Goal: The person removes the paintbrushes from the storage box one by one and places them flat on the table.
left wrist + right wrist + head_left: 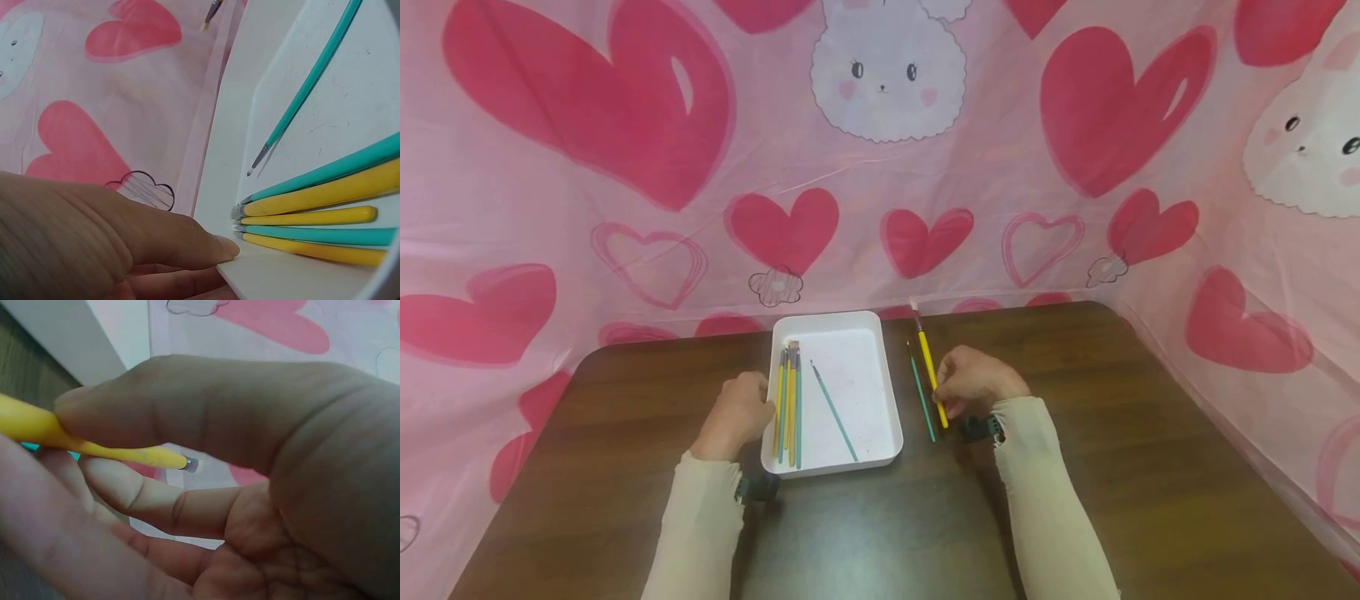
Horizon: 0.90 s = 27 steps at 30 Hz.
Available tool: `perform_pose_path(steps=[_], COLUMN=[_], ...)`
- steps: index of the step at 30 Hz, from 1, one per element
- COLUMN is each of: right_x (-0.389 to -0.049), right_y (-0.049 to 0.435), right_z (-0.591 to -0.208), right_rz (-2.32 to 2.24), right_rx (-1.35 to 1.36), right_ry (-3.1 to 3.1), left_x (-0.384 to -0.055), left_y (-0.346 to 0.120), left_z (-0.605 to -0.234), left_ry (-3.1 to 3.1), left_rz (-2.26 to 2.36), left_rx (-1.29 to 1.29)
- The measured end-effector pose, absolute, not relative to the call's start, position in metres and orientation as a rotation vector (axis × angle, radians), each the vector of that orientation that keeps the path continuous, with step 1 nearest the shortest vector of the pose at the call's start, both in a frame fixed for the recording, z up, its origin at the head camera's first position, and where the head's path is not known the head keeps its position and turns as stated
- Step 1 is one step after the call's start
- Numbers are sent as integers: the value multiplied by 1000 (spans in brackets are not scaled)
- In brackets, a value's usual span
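Observation:
My left hand (733, 417) grips the left wall of a white tray (861, 375), its thumb on the rim in the left wrist view. Several yellow and teal paintbrushes (325, 199) lie side by side along that wall, bristles toward the far end. Apart from them, a single teal paintbrush (833, 408) lies slanted on the tray's floor. To the right of the tray, my right hand (973, 379) pinches a yellow paintbrush (927, 354) between thumb and fingers, its pale bristles pointing away from me. Beside it a thin teal paintbrush (921, 387) lies on the table.
The tray stands on a dark brown wooden table (880, 533). A pink cloth (857, 183) printed with hearts and rabbit faces hangs behind the table and along its sides. Each wrist carries a small black camera.

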State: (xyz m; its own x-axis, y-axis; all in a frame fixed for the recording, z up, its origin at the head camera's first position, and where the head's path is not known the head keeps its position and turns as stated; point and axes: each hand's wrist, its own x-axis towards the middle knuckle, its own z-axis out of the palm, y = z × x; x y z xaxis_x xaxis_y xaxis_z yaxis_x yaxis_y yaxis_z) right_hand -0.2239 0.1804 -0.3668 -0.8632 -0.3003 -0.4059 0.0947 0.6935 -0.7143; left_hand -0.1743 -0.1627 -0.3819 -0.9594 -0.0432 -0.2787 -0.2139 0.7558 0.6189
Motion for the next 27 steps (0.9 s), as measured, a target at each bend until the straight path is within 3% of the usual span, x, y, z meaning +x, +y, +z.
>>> perform_pose_path(steps=[27], right_x=[-227], right_y=[189], right_z=[-384], right_rz=[-968], right_rx=[-15], right_ry=[2422], left_x=[-175], left_y=[-162], left_z=[-382], left_ry=[2713], left_rz=[991], left_rx=[-193])
